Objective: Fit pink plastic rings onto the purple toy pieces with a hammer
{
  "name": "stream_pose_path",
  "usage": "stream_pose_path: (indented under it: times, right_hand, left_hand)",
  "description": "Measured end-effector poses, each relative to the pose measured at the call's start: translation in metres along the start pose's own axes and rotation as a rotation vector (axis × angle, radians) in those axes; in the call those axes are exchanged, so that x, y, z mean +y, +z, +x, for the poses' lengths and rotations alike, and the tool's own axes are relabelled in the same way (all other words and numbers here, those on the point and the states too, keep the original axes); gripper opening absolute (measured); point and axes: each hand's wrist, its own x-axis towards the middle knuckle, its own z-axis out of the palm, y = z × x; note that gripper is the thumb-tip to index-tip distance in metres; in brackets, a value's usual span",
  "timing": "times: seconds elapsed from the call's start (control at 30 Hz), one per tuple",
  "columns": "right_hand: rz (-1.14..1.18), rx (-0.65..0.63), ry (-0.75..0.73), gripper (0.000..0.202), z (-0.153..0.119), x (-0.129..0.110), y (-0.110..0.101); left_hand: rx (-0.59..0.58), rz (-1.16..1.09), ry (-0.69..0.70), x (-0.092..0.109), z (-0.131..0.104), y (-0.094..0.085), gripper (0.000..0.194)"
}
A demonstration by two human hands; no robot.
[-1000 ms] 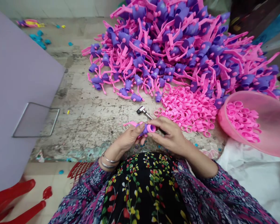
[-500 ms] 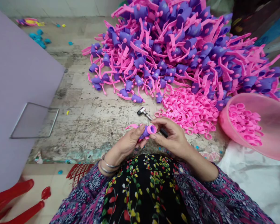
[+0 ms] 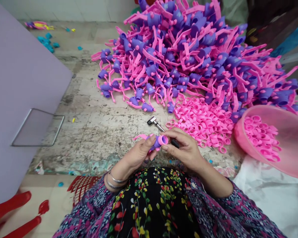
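Observation:
My left hand [image 3: 142, 150] is closed around a purple and pink plastic piece [image 3: 157, 142], its pink arm sticking out to the left. A pink ring [image 3: 165, 140] sits around the piece's right end, its opening facing right. The thumb and fingers of my right hand [image 3: 182, 147] pinch that ring. Just beyond my right hand lies a small hammer [image 3: 159, 126] with a metal head and black handle, partly hidden by the fingers. Loose pink rings [image 3: 203, 122] are heaped to the right of the hammer.
A large pile of purple and pink pieces [image 3: 178, 56] covers the back of the worn surface [image 3: 89, 132]. A pink bowl [image 3: 293, 142] with more rings stands at the right. On the left is a lilac panel [image 3: 24, 82] with a wire handle [image 3: 37, 145].
The whole view has shifted slightly, so the pile and bowl appear a little lower. Both hands keep nearly the same hold on the piece and its ring.

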Motion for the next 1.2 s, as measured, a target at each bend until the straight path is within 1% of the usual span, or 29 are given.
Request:
stream_pose_path:
  times: [0.13, 0.37, 0.5, 0.67, 0.9, 1.03, 1.2]
  right_hand:
    - [0.007, 0.0, 0.0, 0.024, 0.003, -0.001, -0.001]
    - [-0.025, -0.001, -0.042, 0.019, 0.007, -0.001, -0.004]
    - [-0.068, -0.034, -0.087, 0.018, 0.008, -0.002, -0.005]
    - [-0.064, -0.064, -0.11, 0.02, 0.008, -0.002, -0.006]
    - [-0.039, -0.042, -0.094, 0.021, 0.006, 0.001, -0.002]
    - [-0.01, -0.015, -0.064, 0.022, 0.004, 0.002, -0.001]
    - [-0.028, -0.036, -0.069, 0.031, 0.004, 0.001, -0.005]
  left_hand:
    - [-0.01, -0.026, -0.001, -0.001, 0.0, 0.0, 0.065]
    - [-0.002, -0.018, -0.023, 0.003, 0.0, 0.001, 0.063]
    - [-0.026, -0.021, -0.004, 0.004, 0.0, 0.002, 0.062]
    - [-0.053, -0.042, 0.003, 0.007, 0.001, 0.003, 0.061]
    - [-0.05, -0.06, -0.021, 0.008, -0.001, 0.004, 0.06]
    - [-0.045, -0.04, -0.01, 0.01, -0.001, 0.004, 0.061]
    - [-0.031, -0.031, -0.027, 0.014, -0.002, 0.006, 0.061]
